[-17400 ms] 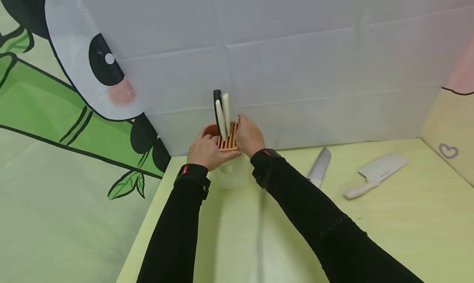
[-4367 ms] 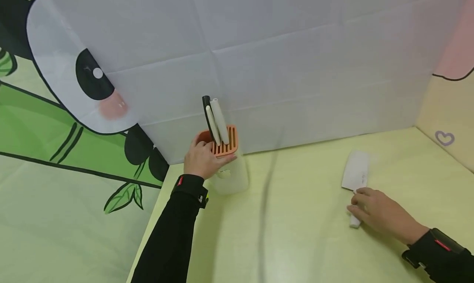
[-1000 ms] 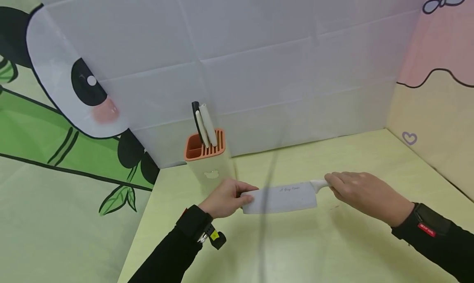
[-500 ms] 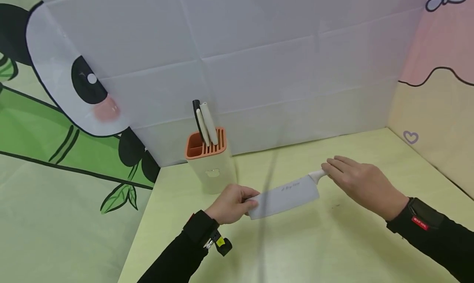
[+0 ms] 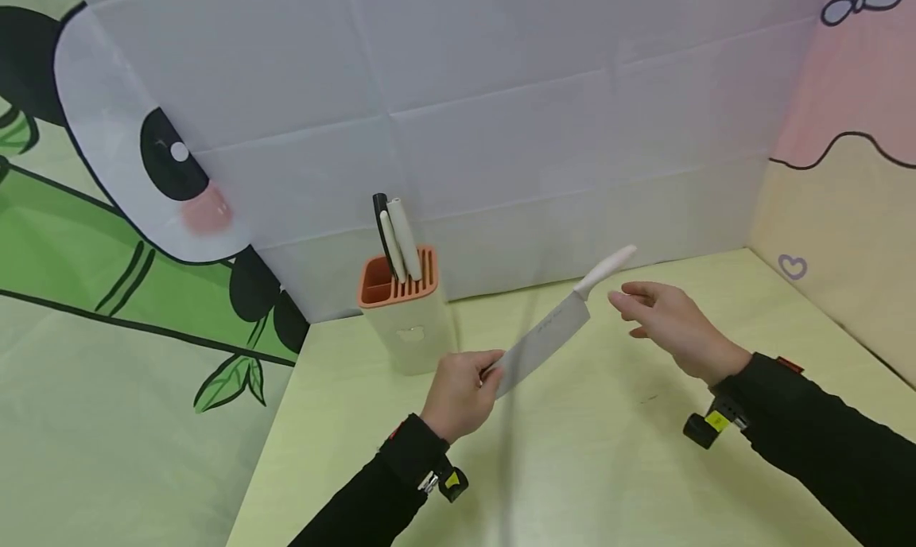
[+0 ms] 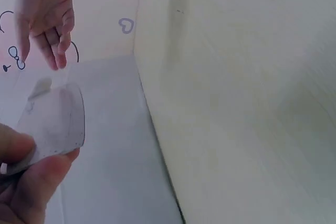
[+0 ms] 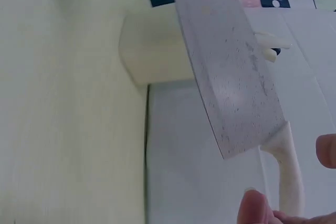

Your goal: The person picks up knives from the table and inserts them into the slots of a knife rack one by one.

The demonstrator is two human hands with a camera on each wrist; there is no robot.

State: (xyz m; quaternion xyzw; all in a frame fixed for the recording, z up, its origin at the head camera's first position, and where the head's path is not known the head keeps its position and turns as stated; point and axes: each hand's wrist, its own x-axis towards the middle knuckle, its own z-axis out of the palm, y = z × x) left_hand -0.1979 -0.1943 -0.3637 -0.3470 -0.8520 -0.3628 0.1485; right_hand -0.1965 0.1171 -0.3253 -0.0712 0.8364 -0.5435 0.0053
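Observation:
My left hand (image 5: 461, 392) pinches the far end of a cleaver's broad metal blade between thumb and fingers. The cleaver (image 5: 547, 340) is held above the table, tilted with its white handle (image 5: 604, 273) up and to the right. Just right of that handle, my right hand (image 5: 676, 328) has let its fingers bend loosely, holding nothing. In the right wrist view, small dark specks show on the cleaver blade (image 7: 231, 72), and the handle lies between the thumb and fingers without being gripped. A pale knife block (image 5: 411, 336) with an orange slotted top stands behind my left hand.
One black handle (image 5: 380, 209) and two white handles (image 5: 404, 237) stick up from the knife block's slots. A white wall sheet (image 5: 537, 173) rises behind the pale yellow table (image 5: 608, 467). Printed panels border both sides.
Earlier, two knives lay on the table and my left hand held the block. The right hand lifted the cleaver, the left took its blade; now the right has released the handle, which has swung up.

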